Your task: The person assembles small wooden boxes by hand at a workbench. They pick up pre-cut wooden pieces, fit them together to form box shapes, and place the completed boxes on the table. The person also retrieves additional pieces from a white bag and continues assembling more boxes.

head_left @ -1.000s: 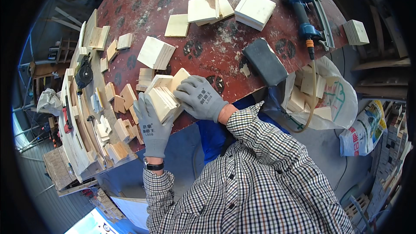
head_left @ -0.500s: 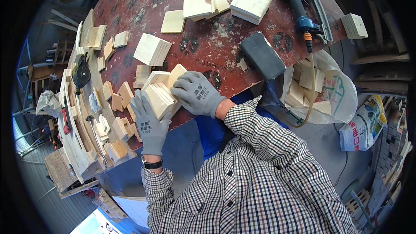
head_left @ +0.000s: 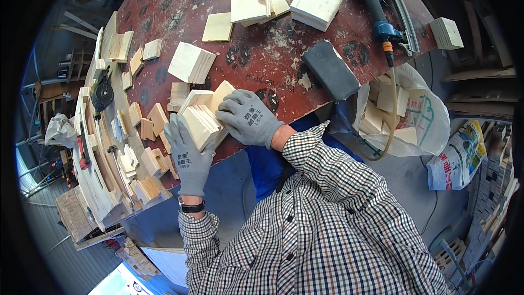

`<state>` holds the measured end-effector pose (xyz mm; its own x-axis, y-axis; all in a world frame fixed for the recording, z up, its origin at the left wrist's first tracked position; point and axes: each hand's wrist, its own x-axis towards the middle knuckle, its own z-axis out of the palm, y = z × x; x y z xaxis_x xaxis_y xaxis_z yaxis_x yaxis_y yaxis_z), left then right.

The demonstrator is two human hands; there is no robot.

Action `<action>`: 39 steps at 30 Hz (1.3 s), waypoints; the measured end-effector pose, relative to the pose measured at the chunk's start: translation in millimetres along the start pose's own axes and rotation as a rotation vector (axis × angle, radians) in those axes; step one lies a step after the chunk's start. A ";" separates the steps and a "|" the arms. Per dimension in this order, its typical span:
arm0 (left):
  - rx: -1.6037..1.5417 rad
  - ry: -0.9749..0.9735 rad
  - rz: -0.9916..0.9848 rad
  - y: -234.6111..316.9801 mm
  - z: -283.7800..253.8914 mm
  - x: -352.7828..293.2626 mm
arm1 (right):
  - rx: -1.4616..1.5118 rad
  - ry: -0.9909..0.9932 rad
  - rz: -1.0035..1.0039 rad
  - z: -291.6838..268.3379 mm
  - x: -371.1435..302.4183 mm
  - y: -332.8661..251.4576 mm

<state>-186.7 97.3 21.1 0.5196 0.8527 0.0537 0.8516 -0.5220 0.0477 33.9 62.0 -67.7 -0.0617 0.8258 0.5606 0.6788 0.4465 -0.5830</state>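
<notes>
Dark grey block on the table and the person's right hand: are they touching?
Apart: the head view shows red tabletop between the right hand and dark grey block.

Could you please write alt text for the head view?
The gloved left hand and gloved right hand hold pale wooden pieces at a red table. On it lie wooden squares, a dark block and a blue air tool.

Left hand (head_left: 190, 153) and right hand (head_left: 248, 119) wear grey gloves (head_left: 265, 131), black print (head_left: 184, 159). Black-strapped watch (head_left: 191, 207). Checked shirt (head_left: 338, 218), dark buttons (head_left: 290, 218).
</notes>
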 end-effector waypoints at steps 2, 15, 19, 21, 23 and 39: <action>-0.008 0.006 0.002 -1.2 1.1 -0.5 | -0.007 0.001 0.000 -0.2 -0.4 -0.6; -0.017 0.008 0.021 -0.7 1.0 0.0 | 0.004 -0.004 0.003 -1.8 0.8 -0.3; -0.010 0.022 0.027 -1.6 2.2 0.2 | -0.001 -0.001 0.003 -2.3 1.0 -0.7; -0.010 0.020 0.022 -0.8 2.0 0.5 | 0.001 0.003 0.003 -1.1 0.5 -0.2; -0.006 0.022 0.016 -0.3 1.9 0.2 | 0.011 0.008 0.001 -0.4 0.2 0.1; -0.013 0.017 0.005 -1.3 2.6 -0.9 | -0.001 -0.005 0.000 -1.2 -0.3 0.1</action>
<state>-188.2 97.3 18.3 0.5228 0.8494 0.0714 0.8477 -0.5269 0.0608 34.8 61.4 -67.2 -0.0656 0.8275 0.5576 0.6796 0.4462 -0.5822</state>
